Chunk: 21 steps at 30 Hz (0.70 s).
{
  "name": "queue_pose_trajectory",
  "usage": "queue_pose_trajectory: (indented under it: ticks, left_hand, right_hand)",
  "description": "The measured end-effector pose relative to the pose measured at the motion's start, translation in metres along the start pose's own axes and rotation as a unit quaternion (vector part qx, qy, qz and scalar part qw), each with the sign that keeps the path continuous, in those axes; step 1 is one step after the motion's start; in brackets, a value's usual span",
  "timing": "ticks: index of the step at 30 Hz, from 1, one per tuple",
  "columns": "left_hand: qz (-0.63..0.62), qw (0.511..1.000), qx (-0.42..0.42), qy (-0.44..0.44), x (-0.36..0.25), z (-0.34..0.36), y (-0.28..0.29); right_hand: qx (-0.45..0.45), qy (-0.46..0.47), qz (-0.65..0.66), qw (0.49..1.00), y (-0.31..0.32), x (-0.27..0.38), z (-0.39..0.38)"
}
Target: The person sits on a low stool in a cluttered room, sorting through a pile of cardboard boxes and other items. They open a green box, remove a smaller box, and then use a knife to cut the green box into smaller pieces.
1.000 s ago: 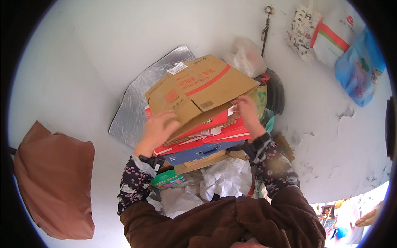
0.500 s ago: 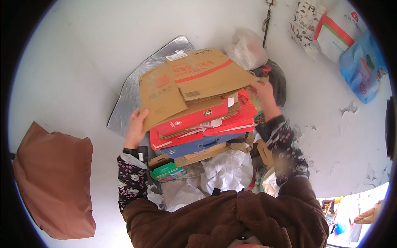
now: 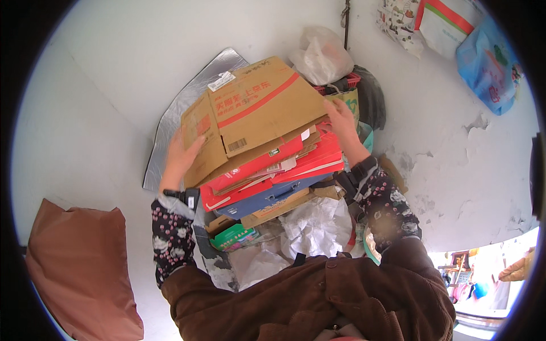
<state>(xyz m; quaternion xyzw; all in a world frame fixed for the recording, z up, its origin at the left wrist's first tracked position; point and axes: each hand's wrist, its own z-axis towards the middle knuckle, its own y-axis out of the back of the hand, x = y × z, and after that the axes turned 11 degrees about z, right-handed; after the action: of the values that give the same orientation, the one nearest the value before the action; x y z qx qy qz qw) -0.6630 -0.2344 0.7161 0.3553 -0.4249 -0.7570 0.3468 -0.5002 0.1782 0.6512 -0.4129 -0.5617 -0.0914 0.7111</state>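
Observation:
A flattened brown cardboard box (image 3: 270, 99) with a red stripe and a white label lies on top of a tall stack. My left hand (image 3: 183, 152) grips its left edge, thumb on top and fingers out of sight beneath. At the right corner, my right hand (image 3: 341, 120) holds the opposite edge, its fingertips partly hidden. Beneath the cardboard come a red box (image 3: 250, 162), thin cardboard pieces and red folded boxes (image 3: 318, 156). Lower still is a blue box (image 3: 273, 198) with a handle.
A silver foil sheet (image 3: 170, 128) leans on the wall behind. White plastic bags (image 3: 318, 227) and a green box (image 3: 233, 236) lie below the stack. A filled plastic bag (image 3: 321, 57) sits behind right; a large brown bag (image 3: 82, 267) stands left. Bags (image 3: 489, 68) hang upper right.
The cardboard's left flap has turned inward a little, and my left hand has slid farther up its edge. My right hand stays at the right corner. The whole view has shifted slightly.

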Motion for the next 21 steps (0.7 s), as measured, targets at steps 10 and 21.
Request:
queue_pose_trajectory:
  ticks: [10, 21]
  left_hand:
    - [0.161, 0.936, 0.298, -0.095, -0.085, 0.046, -0.04]
    - [-0.082, 0.992, 0.098, 0.025, -0.034, 0.023, -0.043]
  right_hand:
    - [0.024, -0.02, 0.05, 0.998, 0.036, -0.033, 0.008]
    - [0.108, -0.126, 0.19, 0.968, -0.008, -0.05, -0.021]
